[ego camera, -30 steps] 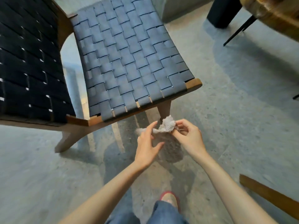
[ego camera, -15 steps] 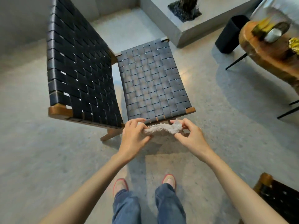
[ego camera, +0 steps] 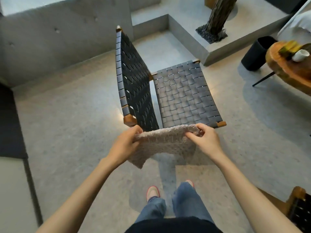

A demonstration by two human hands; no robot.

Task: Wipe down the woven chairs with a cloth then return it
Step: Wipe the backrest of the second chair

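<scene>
Two corners of the cloth (ego camera: 161,145) are pinched, one by the left hand (ego camera: 126,142), one by the right hand (ego camera: 206,140). A wad a second ago, it now hangs spread before the chair's (ego camera: 183,96) front edge, seemingly ready for wiping.

We see soft, even daylight, moderately bright, with no hard-edged shadows. Just beyond where the left hand (ego camera: 125,143) and right hand (ego camera: 204,140) grip the cloth (ego camera: 163,145), pale glare lies on the floor (ego camera: 67,132) beside the woven chair (ego camera: 183,96), whose seat carries a dull sheen. Nearer us than the grip, a soft shadow spreads over the floor. Far right of the grip, the wooden table (ego camera: 289,73) casts a broad faint shadow, and the items (ego camera: 296,51) on it are blurred. Far left, a dark shape (ego camera: 10,123) smears. Wide-angle bending curves the wall (ego camera: 50,39) and stretches both forearms.
</scene>
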